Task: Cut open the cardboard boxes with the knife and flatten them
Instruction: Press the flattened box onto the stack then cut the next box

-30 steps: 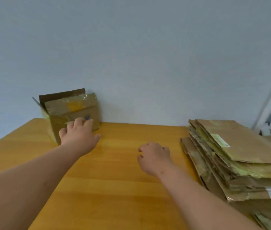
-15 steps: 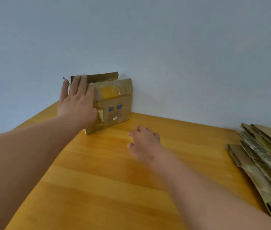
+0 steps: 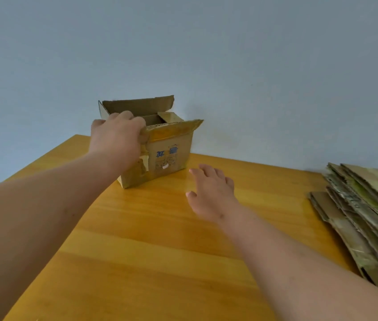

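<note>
cardboard box [image 3: 171, 156] top edge gripped in my left hand [image 3: 116, 137], right hand [image 3: 211, 193] open, fingers spread over the surface [image 3: 160, 251].

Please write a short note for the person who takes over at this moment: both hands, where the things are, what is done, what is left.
Left hand: fingers curled over the top front edge of the cardboard box.
Right hand: open, holds nothing, just right of the box.
Box: upright at the table's far edge, top flaps open.
Done: a stack of flattened boxes lies at the right.
Left: cut and flatten this box. No knife is in view.
</note>
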